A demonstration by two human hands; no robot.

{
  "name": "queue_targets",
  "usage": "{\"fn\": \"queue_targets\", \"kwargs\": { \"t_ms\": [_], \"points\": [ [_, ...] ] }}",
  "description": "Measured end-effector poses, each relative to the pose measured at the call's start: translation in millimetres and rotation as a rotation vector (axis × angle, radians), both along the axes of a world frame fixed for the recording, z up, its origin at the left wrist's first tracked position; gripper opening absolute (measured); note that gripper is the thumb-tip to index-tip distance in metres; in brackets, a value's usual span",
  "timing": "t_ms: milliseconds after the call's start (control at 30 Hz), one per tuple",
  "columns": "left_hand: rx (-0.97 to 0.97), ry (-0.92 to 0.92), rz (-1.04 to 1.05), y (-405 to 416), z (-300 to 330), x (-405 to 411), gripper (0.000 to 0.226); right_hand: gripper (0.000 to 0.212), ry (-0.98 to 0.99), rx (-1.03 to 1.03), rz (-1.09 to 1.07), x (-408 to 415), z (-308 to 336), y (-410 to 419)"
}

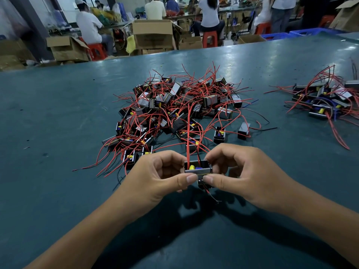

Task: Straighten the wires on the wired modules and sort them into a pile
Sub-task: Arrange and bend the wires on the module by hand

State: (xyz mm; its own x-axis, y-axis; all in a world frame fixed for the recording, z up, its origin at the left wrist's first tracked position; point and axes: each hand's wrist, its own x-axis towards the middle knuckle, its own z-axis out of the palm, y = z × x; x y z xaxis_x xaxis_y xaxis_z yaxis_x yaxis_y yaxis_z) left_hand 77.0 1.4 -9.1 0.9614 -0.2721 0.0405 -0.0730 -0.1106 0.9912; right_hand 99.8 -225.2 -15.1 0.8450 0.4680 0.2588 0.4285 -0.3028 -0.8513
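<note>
A small black wired module (197, 167) with yellow and blue parts inside is held above the table, in front of me. My left hand (159, 175) pinches its left end and my right hand (239, 171) pinches its right end. A red wire (188, 133) and a black wire rise from it toward the large tangled heap of modules (180, 109) at the table's centre. A short red wire end hangs below it. A smaller pile of modules (322, 101) lies at the far right.
The green table (58, 117) stretches wide around both piles. A few loose modules (219, 134) lie just ahead of my hands. Beyond the far edge stand cardboard boxes (153, 33), red stools and seated people.
</note>
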Motion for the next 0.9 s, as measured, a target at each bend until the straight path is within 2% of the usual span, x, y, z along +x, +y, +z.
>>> {"fn": "queue_targets", "kwargs": {
  "t_ms": [167,333,467,600,667,767,900],
  "points": [
    [0.003,-0.018,-0.021,3.3,-1.9,0.9,0.03,0.023,-0.002,0.002,0.001,0.2,0.7,-1.6],
    [0.07,-0.089,-0.012,10.5,-1.0,6.2,0.026,0.024,-0.09,-0.069,-0.001,1.9,2.5,-4.0],
    [0.359,-0.213,0.009,31.0,8.0,15.3,0.027,0.016,-0.322,-0.267,-0.06,9.3,7.2,-14.3],
    [0.689,-0.25,-0.017,43.0,5.1,19.9,0.024,0.025,-0.444,-0.507,0.081,11.6,6.1,-18.3],
    [0.809,-0.294,-0.018,45.2,2.6,21.2,0.022,0.028,-0.483,-0.566,0.079,12.5,2.8,-16.2],
    [0.904,-0.319,-0.047,46.4,1.7,22.3,0.022,0.028,-0.496,-0.554,0.034,14.3,-0.5,-11.7],
    [0.891,-0.317,-0.042,46.3,0.1,22.1,0.028,0.017,-0.522,-0.589,0.027,14.8,1.2,-12.1]
  ]
}}
